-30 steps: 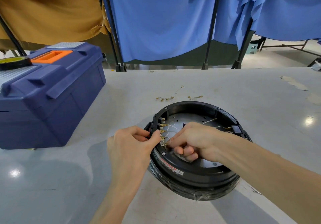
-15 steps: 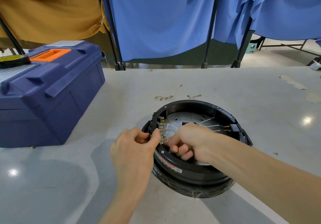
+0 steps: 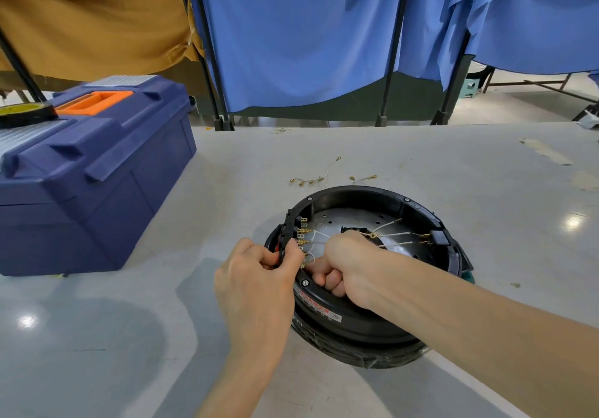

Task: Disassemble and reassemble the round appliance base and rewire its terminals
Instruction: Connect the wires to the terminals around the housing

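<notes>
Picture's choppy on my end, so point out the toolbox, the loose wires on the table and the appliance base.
toolbox (image 3: 64, 233), head view, blue front wall.
loose wires (image 3: 320, 177), head view, brass ends beyond the base.
appliance base (image 3: 340, 330), head view, near black wall.

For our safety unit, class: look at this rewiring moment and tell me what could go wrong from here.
1. The terminals sit close in a row, and the right hand hides the lowest ones, so the wire it seems to pinch could land on the wrong tab.
2. The left hand grips only the rim of the base; a hard push might tip it.
3. The loose wires beyond the base could be forgotten.
</notes>
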The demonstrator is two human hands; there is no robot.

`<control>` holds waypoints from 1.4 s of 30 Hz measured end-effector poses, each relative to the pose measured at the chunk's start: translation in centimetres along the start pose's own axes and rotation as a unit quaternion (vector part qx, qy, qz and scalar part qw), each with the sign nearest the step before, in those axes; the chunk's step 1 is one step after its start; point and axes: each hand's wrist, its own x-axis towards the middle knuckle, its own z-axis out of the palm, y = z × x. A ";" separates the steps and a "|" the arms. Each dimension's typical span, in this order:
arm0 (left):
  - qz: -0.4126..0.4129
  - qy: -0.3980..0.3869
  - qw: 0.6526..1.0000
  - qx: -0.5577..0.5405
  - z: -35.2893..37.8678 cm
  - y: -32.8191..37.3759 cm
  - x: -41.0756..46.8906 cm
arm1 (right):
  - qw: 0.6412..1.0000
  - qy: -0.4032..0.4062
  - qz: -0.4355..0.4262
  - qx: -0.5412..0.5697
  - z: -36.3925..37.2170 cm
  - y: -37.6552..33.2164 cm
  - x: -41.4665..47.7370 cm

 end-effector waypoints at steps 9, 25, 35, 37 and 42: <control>0.008 0.002 1.000 -0.007 0.1 -0.5 0.0 | 0.996 -0.045 0.021 -0.076 0.4 -0.8 0.1; 0.005 -0.023 1.000 0.013 -0.7 -0.5 1.4 | 0.918 0.206 -0.308 -0.138 -9.0 -0.5 -0.7; 0.057 -0.144 0.988 -0.010 -0.4 0.2 3.6 | 0.893 0.240 -0.325 -0.197 -12.4 1.9 2.9; 0.069 -0.133 0.988 0.025 -0.8 0.1 4.1 | 0.909 0.222 -0.322 -0.142 -12.0 1.7 3.2; 0.212 -0.153 0.960 0.096 -1.0 1.4 5.9 | 0.929 0.187 -0.315 -0.050 -10.0 0.8 4.4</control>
